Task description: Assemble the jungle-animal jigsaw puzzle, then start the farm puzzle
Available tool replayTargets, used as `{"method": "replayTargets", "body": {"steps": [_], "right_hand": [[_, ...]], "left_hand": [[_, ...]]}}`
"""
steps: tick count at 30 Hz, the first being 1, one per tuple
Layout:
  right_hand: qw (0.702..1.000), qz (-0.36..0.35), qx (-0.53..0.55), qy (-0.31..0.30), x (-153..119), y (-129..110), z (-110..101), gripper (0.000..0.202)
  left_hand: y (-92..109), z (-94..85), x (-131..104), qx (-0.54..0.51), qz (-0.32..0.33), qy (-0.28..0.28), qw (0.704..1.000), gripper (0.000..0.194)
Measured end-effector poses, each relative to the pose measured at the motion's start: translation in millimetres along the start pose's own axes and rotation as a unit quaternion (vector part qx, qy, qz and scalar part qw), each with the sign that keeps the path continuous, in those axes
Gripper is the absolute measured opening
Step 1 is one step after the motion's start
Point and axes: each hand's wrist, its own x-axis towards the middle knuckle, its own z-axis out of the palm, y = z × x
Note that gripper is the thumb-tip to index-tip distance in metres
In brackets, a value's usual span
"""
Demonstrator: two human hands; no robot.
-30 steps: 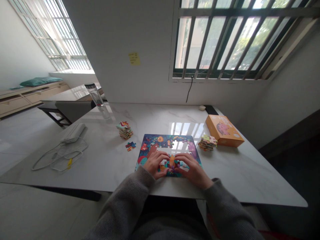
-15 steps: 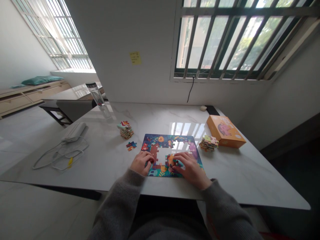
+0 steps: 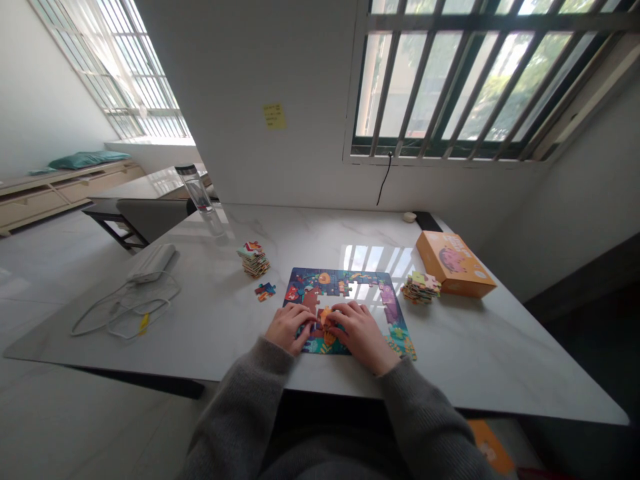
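A colourful jigsaw puzzle (image 3: 395, 311) lies on the white marbled table (image 3: 225, 333), its border joined and a gap inside it. My right hand (image 3: 359, 331) reaches over the lower middle of the puzzle, its fingers closed on an orange and brown puzzle piece (image 3: 325, 316). At the puzzle's lower left rests my left hand (image 3: 291, 327), fingers curled and their tips close to that same piece; whatever they grip is too small to make out. One loose blue and orange piece (image 3: 265, 291) lies left of the puzzle.
Stacks of pieces stand at the left (image 3: 254, 260) and right (image 3: 421, 288) of the puzzle. An orange box (image 3: 455, 263) is at the right. Further left are a white device (image 3: 151, 263) with a cable and a clear bottle (image 3: 195, 189).
My right hand has moved left along the puzzle with the orange and brown piece, closer to my left hand. My left hand has shifted only slightly.
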Motion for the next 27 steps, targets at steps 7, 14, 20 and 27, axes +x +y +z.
{"method": "replayTargets", "body": {"steps": [7,14,20,27], "right_hand": [[1.0,0.003,-0.017,-0.006,1.2,-2.5,3.6,0.013],[1.0,0.003,-0.016,-0.002,0.2,-4.9,1.4,0.015],[1.0,0.007,-0.012,0.002,-0.9,-5.0,1.2,0.014],[1.0,0.003,-0.012,-0.005,0.2,-5.4,1.7,0.016]], "left_hand": [[-0.5,4.5,-3.6,-0.001,0.025,-0.022,0.999,0.025],[1.2,4.0,-4.0,0.009,0.024,-0.036,0.999,0.028],[-0.2,3.6,-4.3,0.004,0.043,-0.041,0.998,0.03],[-3.3,8.8,-5.8,0.021,0.039,-0.037,0.998,0.03]]}}
